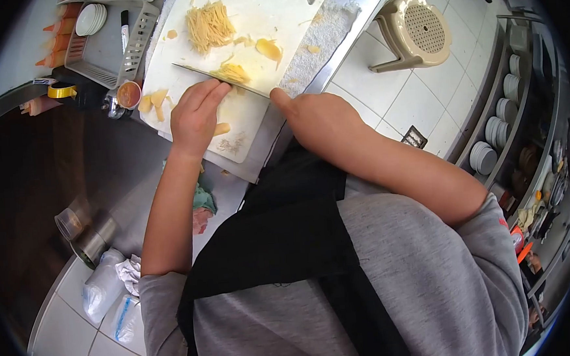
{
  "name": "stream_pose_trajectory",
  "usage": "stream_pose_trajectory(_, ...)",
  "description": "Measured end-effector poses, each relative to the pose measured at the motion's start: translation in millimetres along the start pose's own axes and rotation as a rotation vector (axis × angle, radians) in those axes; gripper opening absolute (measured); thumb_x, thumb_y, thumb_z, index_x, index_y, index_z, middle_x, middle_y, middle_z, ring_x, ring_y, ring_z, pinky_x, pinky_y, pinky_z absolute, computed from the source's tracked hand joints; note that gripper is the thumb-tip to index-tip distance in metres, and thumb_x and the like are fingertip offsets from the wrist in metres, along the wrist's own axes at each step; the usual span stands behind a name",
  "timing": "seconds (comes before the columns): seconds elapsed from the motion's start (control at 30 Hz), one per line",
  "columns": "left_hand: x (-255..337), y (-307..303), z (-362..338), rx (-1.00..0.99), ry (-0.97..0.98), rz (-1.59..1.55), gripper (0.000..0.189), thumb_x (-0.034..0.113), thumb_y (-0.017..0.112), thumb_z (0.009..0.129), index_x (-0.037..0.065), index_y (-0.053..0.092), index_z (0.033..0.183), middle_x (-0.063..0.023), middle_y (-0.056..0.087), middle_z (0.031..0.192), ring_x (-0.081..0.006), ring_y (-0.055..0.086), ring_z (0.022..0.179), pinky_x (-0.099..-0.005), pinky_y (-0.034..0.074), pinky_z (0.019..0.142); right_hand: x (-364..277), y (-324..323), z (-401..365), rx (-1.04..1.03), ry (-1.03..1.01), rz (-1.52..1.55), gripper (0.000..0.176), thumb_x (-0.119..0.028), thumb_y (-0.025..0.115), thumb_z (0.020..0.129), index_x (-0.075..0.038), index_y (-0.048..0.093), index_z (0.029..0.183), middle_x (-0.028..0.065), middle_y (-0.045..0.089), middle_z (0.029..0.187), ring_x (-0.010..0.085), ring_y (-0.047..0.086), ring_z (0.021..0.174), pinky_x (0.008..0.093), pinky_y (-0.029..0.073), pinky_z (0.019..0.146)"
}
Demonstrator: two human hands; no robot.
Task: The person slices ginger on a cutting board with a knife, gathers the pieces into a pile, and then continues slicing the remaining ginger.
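On a white cutting board [179, 50], my right hand [294, 109] is closed around the handle end of a knife [193, 69], whose blade lies across the board pointing left. My left hand [194, 112] sits just below the blade, fingers together against yellow sliced food [231, 73] beside the knife. What its fingertips hold is partly hidden. A pile of thin yellow strips [210, 27] lies further up the board. Right of it is a flat yellow slice [268, 48]. More yellow pieces [157, 101] lie left of my left hand, and one [222, 128] is just right of it.
Left of the board stand a grey basket [99, 75] with white plates [90, 19] and a marker, and a cup of red sauce [128, 95]. A beige stool [413, 33] stands on the tiled floor to the right. Stacked dishes [497, 129] fill a shelf at far right.
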State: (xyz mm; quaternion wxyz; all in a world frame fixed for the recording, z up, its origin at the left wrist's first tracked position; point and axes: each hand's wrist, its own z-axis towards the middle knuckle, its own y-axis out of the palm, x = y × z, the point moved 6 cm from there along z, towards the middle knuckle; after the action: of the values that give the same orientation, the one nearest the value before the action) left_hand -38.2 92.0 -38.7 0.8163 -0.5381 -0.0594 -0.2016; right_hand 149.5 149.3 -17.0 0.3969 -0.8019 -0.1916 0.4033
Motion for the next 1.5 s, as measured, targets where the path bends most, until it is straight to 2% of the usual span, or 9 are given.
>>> stream_pose_trajectory(0.17,-1,0,0,-0.005,0.001,0.001,0.031,-0.005,0.067,0.074,0.009,0.074,0.102,-0.0046,0.069,0.099,-0.0236,0.068,0.089,-0.0327,0.056,0.075,-4,-11,-21,-0.039,-0.019,-0.001,0.016,-0.004,0.054,0.089,-0.001,0.051,0.104,0.0165,0.068,0.073,0.035,0.071,0.07,0.0449,0.055,0.057)
stream_pose_trajectory(0.23,0,0,0,-0.002,0.012,0.004,0.032,-0.005,0.067,0.074,0.009,0.074,0.102,-0.0047,0.069,0.098,-0.0236,0.068,0.089,-0.0328,0.056,0.075,1,2,-9,-0.024,-0.005,-0.005,0.025,-0.004,0.052,0.089,-0.002,0.05,0.114,0.016,0.067,0.072,0.0358,0.069,0.068,0.0472,0.054,0.057)
stream_pose_trajectory(0.37,1,-2,2,0.004,0.013,0.002,0.032,-0.006,0.067,0.074,0.009,0.073,0.101,-0.0048,0.068,0.098,-0.0236,0.068,0.088,-0.0329,0.056,0.074,-3,1,1,0.007,-0.033,-0.009,0.028,-0.004,0.052,0.089,-0.002,0.049,0.117,0.0159,0.066,0.072,0.0358,0.069,0.067,0.0465,0.054,0.057)
stream_pose_trajectory(0.43,1,0,2,0.006,0.007,-0.003,0.032,-0.006,0.067,0.074,0.009,0.073,0.101,-0.0048,0.068,0.098,-0.0237,0.068,0.088,-0.0329,0.056,0.074,-3,-13,-18,-0.035,-0.027,0.011,0.016,-0.006,0.054,0.09,-0.001,0.052,0.105,0.0173,0.068,0.073,0.0357,0.07,0.069,0.0459,0.055,0.056)
stream_pose_trajectory(0.83,-3,-1,-1,-0.001,-0.029,-0.046,0.028,-0.005,0.068,0.077,0.008,0.073,0.101,-0.0058,0.069,0.101,-0.0241,0.068,0.09,-0.0337,0.057,0.076,-2,8,15,-0.092,0.059,0.04,0.017,-0.007,0.047,0.094,0.0,0.054,0.108,0.0207,0.071,0.081,0.0384,0.072,0.078,0.0474,0.057,0.063)
stream_pose_trajectory(1.03,-7,-1,-3,-0.009,-0.105,-0.095,0.026,-0.004,0.068,0.08,0.008,0.072,0.103,-0.0068,0.069,0.104,-0.0261,0.069,0.093,-0.0345,0.057,0.078,-11,-22,12,-0.114,0.034,0.01,0.022,-0.007,0.042,0.095,0.003,0.056,0.108,0.024,0.071,0.085,0.0399,0.071,0.082,0.0497,0.057,0.069)
stream_pose_trajectory(1.3,-9,1,-5,0.012,-0.072,-0.045,0.027,-0.003,0.067,0.079,0.01,0.072,0.102,-0.0029,0.07,0.104,-0.0238,0.069,0.092,-0.0334,0.057,0.075,-20,-38,4,-0.097,-0.033,-0.044,0.019,-0.003,0.046,0.092,0.005,0.052,0.109,0.0257,0.068,0.079,0.0427,0.069,0.079,0.0499,0.055,0.068)
stream_pose_trajectory(1.4,-7,-1,-3,0.014,-0.09,-0.075,0.024,-0.005,0.069,0.082,0.008,0.072,0.101,-0.0061,0.069,0.102,-0.0254,0.068,0.091,-0.0325,0.055,0.078,-21,-26,5,-0.102,-0.023,-0.097,0.019,-0.003,0.046,0.092,0.005,0.052,0.109,0.0253,0.069,0.079,0.0414,0.07,0.079,0.0501,0.055,0.067)
stream_pose_trajectory(1.5,-9,1,-5,0.011,-0.096,-0.105,0.024,-0.006,0.069,0.082,0.008,0.073,0.101,-0.0059,0.069,0.102,-0.025,0.069,0.091,-0.0326,0.055,0.077,-10,2,19,-0.024,0.025,-0.144,0.015,-0.004,0.05,0.091,0.003,0.059,0.101,0.0225,0.071,0.081,0.0367,0.072,0.076,0.0436,0.059,0.067)
